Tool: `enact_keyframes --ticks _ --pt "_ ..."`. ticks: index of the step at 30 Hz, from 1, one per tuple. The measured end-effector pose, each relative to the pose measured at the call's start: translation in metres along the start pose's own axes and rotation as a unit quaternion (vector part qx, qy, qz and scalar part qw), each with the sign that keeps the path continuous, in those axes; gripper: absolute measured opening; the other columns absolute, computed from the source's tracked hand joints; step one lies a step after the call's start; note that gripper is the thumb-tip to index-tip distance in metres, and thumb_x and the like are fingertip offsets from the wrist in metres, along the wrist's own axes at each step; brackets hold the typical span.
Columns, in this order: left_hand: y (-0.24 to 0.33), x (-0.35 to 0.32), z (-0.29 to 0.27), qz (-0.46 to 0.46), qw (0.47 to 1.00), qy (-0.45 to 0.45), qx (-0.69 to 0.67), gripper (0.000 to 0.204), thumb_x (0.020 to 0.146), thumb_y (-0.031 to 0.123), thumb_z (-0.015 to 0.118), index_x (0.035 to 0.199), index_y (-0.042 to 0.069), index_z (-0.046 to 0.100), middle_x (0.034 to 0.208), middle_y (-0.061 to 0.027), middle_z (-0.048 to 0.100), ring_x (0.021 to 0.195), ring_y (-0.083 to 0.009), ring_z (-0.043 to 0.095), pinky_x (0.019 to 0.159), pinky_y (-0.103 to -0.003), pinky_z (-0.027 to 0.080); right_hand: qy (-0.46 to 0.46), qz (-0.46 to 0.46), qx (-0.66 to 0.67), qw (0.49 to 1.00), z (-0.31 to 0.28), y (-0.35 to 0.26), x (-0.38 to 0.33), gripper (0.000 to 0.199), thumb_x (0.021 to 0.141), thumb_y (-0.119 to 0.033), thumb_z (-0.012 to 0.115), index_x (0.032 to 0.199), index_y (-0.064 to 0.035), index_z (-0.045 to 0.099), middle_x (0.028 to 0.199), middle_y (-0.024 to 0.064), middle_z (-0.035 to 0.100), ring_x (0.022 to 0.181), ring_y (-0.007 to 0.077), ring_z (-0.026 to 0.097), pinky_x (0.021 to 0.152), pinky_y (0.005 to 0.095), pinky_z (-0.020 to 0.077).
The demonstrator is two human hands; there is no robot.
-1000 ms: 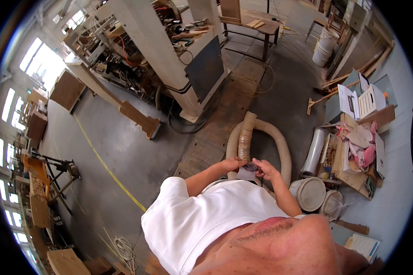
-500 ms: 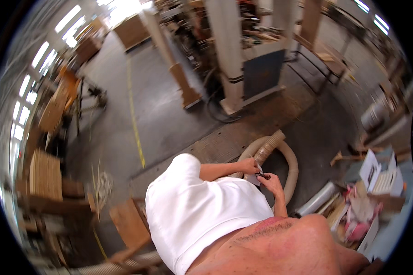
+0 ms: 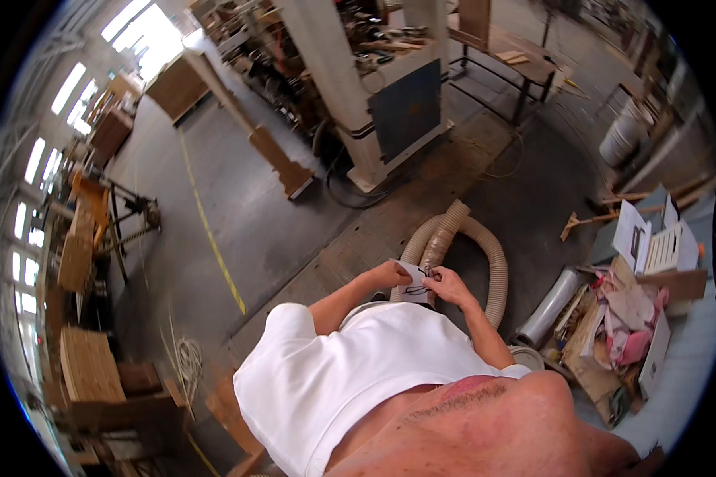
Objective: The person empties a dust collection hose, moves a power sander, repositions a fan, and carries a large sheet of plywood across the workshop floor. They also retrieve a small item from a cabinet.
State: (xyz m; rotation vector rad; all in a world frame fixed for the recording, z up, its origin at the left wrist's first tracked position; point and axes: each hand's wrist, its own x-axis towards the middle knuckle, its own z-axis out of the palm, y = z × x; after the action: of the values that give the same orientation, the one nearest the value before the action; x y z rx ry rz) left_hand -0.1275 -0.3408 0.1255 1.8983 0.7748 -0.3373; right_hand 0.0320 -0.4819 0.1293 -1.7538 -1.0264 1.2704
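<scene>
In front of my waist, a white sheet or card with thin dark loops on it hangs between both hands. My left hand pinches its left edge, fingers closed. My right hand is closed at its right edge, on something thin and dark; whether this is a cord or part of the sheet I cannot make out. Just beyond the hands lies a coiled beige ribbed hose, its open end pointing away from me.
To the right, a heap of scraps lies beside a clear rolled sleeve. Ahead stands a machine with a dark panel, a wooden post to its left. Wooden boards and a coiled rope are at left.
My hands have drawn slightly apart and moved left in the view, and more of the white sheet shows between them. The head view has shifted, so the surroundings sit differently.
</scene>
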Motion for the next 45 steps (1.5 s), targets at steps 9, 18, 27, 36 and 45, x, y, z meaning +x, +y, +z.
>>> enact_keyframes --ticks 9,18,27,36,45 --pt "0.026 0.024 0.013 0.148 0.979 -0.094 0.108 0.028 0.078 0.027 0.063 0.094 0.004 0.069 0.083 -0.0133 0.068 0.075 -0.0213 0.064 0.072 -0.034 0.049 0.039 -0.032 0.162 0.986 0.003 0.042 0.002 0.034 0.085 -0.022 0.058 0.097 0.0093 0.051 0.087 0.0165 0.063 0.066 0.0211 0.065 0.058 0.0296 0.0516" --pt "0.041 0.026 0.017 0.17 0.965 -0.152 0.129 0.025 0.079 0.022 0.058 0.094 0.005 0.068 0.085 -0.0136 0.067 0.078 -0.0249 0.064 0.073 -0.035 0.049 0.136 -0.041 0.326 0.935 -0.007 0.054 -0.015 0.038 0.087 -0.03 0.056 0.094 0.0066 0.048 0.092 0.0173 0.062 0.065 0.0209 0.064 0.053 0.0275 0.0489" --pt "0.046 0.037 0.029 0.192 0.955 -0.031 0.225 0.022 0.077 0.022 0.06 0.089 0.004 0.068 0.077 -0.0169 0.065 0.069 -0.0275 0.063 0.064 -0.037 0.049 0.148 -0.008 0.402 0.903 -0.023 0.06 -0.029 0.033 0.081 -0.028 0.064 0.094 0.0004 0.054 0.089 0.0093 0.064 0.067 0.0146 0.063 0.042 0.0213 0.0358" --pt "0.044 0.031 -0.001 0.146 0.978 0.114 0.092 0.023 0.079 0.019 0.057 0.09 0.001 0.066 0.076 -0.0161 0.065 0.067 -0.0239 0.063 0.064 -0.036 0.049 0.062 0.011 0.405 0.912 -0.027 0.062 -0.042 0.029 0.087 -0.026 0.057 0.099 0.0004 0.058 0.084 0.0067 0.064 0.061 0.0078 0.061 0.035 0.0157 0.0296" --pt "0.051 -0.006 -0.014 0.105 0.954 0.091 0.264 0.018 0.069 0.018 0.057 0.077 0.004 0.066 0.075 -0.0161 0.065 0.073 -0.0338 0.063 0.065 -0.041 0.05 0.073 -0.014 0.137 0.988 -0.005 0.104 -0.02 0.018 0.082 -0.013 0.063 0.088 0.0043 0.064 0.073 0.0025 0.062 0.065 0.0086 0.055 0.062 0.0217 0.0447"
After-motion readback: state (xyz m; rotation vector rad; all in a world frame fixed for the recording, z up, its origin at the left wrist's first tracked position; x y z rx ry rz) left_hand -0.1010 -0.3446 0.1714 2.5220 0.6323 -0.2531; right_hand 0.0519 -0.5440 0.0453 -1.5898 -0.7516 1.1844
